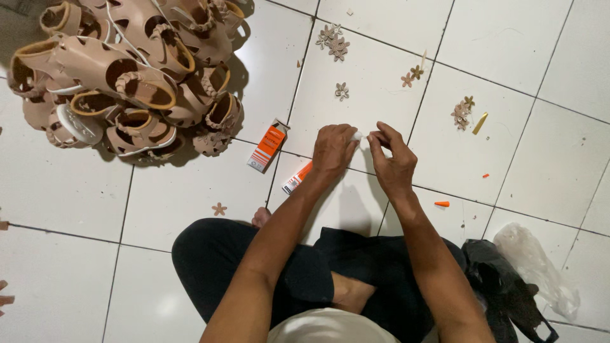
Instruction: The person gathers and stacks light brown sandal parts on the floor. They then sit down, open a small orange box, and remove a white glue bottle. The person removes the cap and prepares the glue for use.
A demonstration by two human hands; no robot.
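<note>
Left hand [333,151] and right hand [393,162], held close together above the white tiled floor [559,159], fingertips pinched from both sides on a small white piece [357,136]. The piece shows only as a pale sliver between the fingers; its shape and the way it points cannot be made out. Under the left wrist, an orange and white tube [297,179], its upper end hidden by the hand, long axis running from lower left to upper right. Just left of it, an orange carton [267,146] lying flat, long axis near upright in the view and leaning the same way. Right of the right forearm, an orange cap [441,204], and farther off a smaller orange fleck [485,175]. Beyond the hands, tan flower trims [335,42] scattered on the tiles, a gold strip [480,122] beside one cluster. Top left, a heap of tan sandals [127,76], cut off by the frame edge. Lower right, a black bag [502,286] and clear plastic [537,263], partly cut off. The person's dark trousers [216,267] fill the foreground
</note>
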